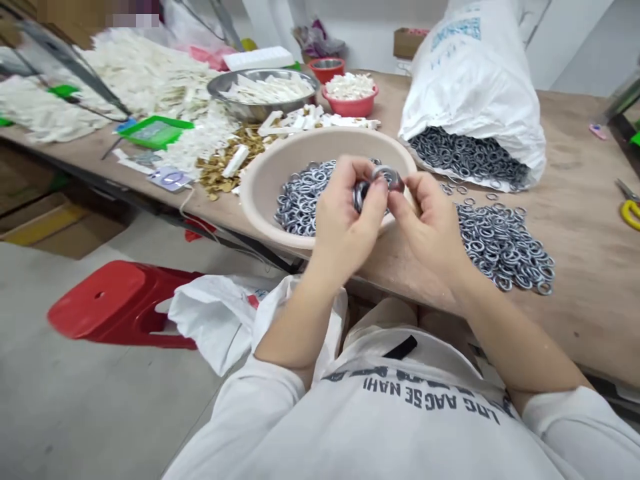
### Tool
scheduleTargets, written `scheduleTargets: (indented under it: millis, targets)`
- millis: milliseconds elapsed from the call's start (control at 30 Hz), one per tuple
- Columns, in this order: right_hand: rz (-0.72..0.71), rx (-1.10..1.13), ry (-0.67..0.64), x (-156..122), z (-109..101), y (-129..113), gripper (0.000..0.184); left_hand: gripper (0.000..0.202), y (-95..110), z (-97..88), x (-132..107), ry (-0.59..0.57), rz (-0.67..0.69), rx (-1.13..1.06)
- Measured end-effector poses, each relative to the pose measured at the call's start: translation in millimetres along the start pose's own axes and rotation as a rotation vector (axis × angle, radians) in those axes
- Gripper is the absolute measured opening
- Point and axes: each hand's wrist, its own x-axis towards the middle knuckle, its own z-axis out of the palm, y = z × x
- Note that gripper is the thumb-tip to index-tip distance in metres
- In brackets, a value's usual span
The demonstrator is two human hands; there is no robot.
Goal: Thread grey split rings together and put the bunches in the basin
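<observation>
Over a beige plastic basin [280, 150], my two hands meet with metal rings between them. My left hand [347, 217] is curled round several dark grey rings [361, 195], its thumb against a shinier ring [386, 177] at the top. Fingertips of my right hand [430, 217] pinch the right side of that ring. Inside the basin lies a heap of grey rings [303, 200], partly hidden by my left hand. Another loose pile of rings [505, 243] spreads on the tabletop just right of my right hand.
A white sack [475, 80] lies with its mouth towards me, spilling rings. White strips and brass-coloured pieces [225, 157] cover the table's left, near a steel bowl [215, 87] and a red bowl [353, 107]. Yellow-handled scissors [631, 213] lie far right. A red stool [110, 300] stands below left.
</observation>
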Motion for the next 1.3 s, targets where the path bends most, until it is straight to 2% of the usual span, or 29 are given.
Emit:
scheduleTargets:
  millis: [100,167,233,300,367,400,433,500,533,600,667,767,867,1000,1167,1300]
  targets:
    - [-0.004,-0.056,-0.027,38,4,16,0.031,0.029,-8,-30.0,34,-0.117,0.051,0.575]
    - [-0.009,-0.094,-0.005,49,-6,38,0.027,0.036,-19,-42.6,46,-0.215,0.040,0.844]
    - [0.003,-0.156,0.040,50,-24,64,0.026,0.040,-26,-46.5,47,-0.267,0.061,0.970]
    - [0.050,-0.254,0.081,49,-47,92,0.028,0.040,-25,-40.5,40,-0.241,0.131,0.985]
    - [0.136,-0.437,0.089,51,-70,121,0.032,0.039,-19,-23.3,26,-0.190,0.251,0.914]
    - [0.190,-0.566,0.046,53,-80,136,0.034,0.038,-17,-10.2,18,-0.208,0.326,0.849]
    - [0.246,-0.702,-0.022,57,-90,150,0.036,0.037,-17,5.7,10,-0.261,0.393,0.774]
    - [0.335,-0.886,-0.139,65,-104,176,0.036,0.032,-28,44.5,0,-0.500,0.472,0.665]
    - [0.366,-0.933,-0.177,70,-108,187,0.034,0.030,-38,66.4,0,-0.591,0.441,0.673]
    - [0.404,-0.969,-0.231,79,-112,207,0.030,0.031,-66,110.9,11,-0.659,0.280,0.786]
    - [0.420,-0.992,-0.288,88,-110,222,0.027,0.037,-96,151.0,35,-0.643,0.031,0.900]
    - [0.410,-1.007,-0.337,101,-102,240,0.026,0.049,-135,194.0,78,-0.570,-0.099,0.939]
    - [0.409,-1.017,-0.336,115,-99,255,0.032,0.052,-159,217.2,111,-0.498,-0.173,0.960]
    - [0.408,-1.010,-0.308,132,-110,273,0.034,0.052,-178,233.6,136,-0.461,-0.160,0.960]
    - [0.388,-0.968,-0.310,148,-128,289,0.034,0.053,-196,250.8,153,-0.545,-0.095,0.934]
    - [0.388,-0.924,-0.353,155,-132,297,0.034,0.058,-204,260.6,161,-0.613,-0.082,0.942]
